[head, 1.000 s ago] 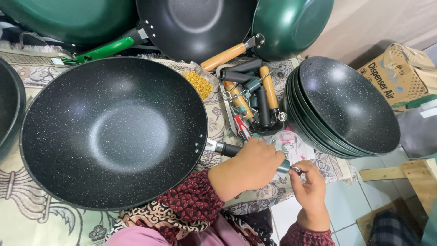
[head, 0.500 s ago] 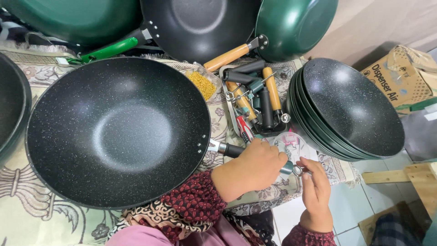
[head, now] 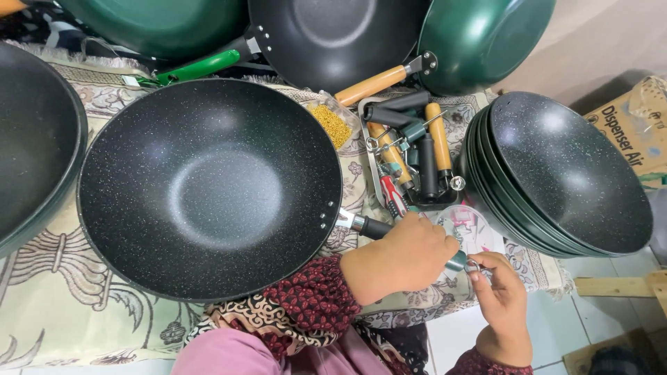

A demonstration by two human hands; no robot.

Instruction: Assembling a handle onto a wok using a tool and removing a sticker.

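Patterned cloth (head: 62,312) covers the floor, bearing one speckled black wok (head: 208,187) at centre and one stack of bowls (head: 563,173) right. Left hand (head: 406,257) clamps the wok's handle (head: 372,226); right hand (head: 504,298) pinches its metal end.

Soft, even light from above fills the scene, bright enough that the large black speckled wok with a dark handle (head: 208,187) shows a pale diffuse sheen in its bowl rather than hard glare. Similar soft highlights sit on the stack of black speckled woks (head: 563,177) and the glossy green pan (head: 479,42). Shadows are faint, focus is sharp throughout, and the wide lens bends shapes slightly at the edges.
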